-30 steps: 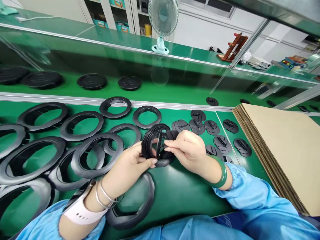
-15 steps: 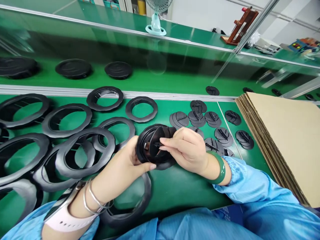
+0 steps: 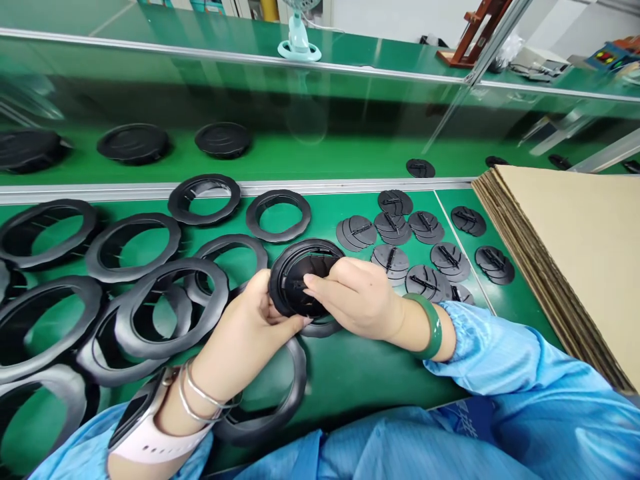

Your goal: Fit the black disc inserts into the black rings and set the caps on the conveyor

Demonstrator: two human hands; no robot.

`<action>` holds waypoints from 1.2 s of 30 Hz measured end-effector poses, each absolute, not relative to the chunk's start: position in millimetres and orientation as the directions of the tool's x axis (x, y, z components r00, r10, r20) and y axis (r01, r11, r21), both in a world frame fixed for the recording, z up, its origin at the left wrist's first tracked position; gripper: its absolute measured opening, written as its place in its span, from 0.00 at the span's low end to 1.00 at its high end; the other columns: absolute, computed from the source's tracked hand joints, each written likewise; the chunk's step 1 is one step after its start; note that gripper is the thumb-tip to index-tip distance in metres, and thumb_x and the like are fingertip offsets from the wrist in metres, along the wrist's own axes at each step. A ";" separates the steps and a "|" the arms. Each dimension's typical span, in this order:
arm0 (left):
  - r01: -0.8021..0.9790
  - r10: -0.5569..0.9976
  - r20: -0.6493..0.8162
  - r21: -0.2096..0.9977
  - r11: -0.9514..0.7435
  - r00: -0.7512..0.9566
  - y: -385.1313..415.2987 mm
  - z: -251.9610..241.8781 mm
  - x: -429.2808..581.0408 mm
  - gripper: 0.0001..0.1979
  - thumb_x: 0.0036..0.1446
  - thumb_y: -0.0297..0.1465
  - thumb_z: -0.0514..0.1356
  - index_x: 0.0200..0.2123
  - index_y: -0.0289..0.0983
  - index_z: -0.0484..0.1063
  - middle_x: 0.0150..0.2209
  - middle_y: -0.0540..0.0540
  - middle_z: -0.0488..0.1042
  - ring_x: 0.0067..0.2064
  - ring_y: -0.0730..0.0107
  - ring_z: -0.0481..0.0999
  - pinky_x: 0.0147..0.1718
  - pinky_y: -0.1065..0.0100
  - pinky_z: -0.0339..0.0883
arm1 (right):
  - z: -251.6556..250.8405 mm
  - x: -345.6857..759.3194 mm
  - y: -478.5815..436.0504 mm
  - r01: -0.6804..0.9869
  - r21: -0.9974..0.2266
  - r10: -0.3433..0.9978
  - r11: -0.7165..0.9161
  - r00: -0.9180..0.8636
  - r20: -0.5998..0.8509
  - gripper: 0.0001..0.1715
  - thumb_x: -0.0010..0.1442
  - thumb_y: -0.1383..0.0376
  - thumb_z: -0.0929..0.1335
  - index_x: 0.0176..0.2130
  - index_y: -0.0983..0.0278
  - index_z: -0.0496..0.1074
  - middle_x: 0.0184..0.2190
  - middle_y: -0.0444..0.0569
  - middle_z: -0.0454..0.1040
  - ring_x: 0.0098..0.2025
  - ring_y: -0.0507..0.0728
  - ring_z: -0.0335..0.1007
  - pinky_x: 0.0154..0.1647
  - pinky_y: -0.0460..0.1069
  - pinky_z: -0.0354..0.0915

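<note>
Supervisor: Status of the piece in hand?

Inspector: Left hand [image 3: 260,313] grasps the rim of one black ring [image 3: 281,270], held just above the surface [image 3: 375,373]. Right hand [image 3: 363,297] pinches a dark disc [image 3: 300,291] lying within that ring's opening, close to flat.

Supervisor: Is it seated?

Inspector: Judged nearly so. Fingers cover part of the disc, so full seating is not confirmed.

Supervisor: What is left?

Inspector: Loose rings [image 3: 253,217] on the left, open-centred: at least ten; overlap prevents an exact count. Fanned disc stacks [image 3: 391,262] on the right: ten, eight left of the white line [image 3: 454,230] and two beyond it. Discs per stack cannot be counted reliably.

Supervisor: And behind?

Inspector: On the green strip [image 3: 325,160], three closed round pieces [image 3: 133,141] at left, possibly completed, and four small dark items [image 3: 420,168] toward the right.
</note>
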State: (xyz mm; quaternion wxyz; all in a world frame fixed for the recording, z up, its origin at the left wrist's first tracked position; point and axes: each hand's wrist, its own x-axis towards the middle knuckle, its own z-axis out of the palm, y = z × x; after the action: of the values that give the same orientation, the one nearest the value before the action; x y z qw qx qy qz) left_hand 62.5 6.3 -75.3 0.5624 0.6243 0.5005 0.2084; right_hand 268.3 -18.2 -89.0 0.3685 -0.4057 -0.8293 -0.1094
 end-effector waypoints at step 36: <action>0.474 0.916 -0.220 0.880 0.037 0.337 -0.6 -70.5 65.9 0.24 0.47 0.33 0.70 0.44 0.41 0.61 0.31 0.54 0.74 0.30 0.66 0.79 0.27 0.69 0.74 | -73.8 258.9 -24.7 0.808 -0.169 0.756 0.564 -0.423 0.499 0.19 0.69 0.71 0.59 0.56 0.72 0.67 0.39 0.55 0.73 0.38 0.59 0.65 0.35 0.53 0.66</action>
State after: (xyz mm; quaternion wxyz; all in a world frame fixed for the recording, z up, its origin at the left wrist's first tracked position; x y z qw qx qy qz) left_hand 65.9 -0.6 -70.5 0.4879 0.6560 0.5295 0.2265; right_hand 258.9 -24.7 -73.8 0.2695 -0.4644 -0.8422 -0.0482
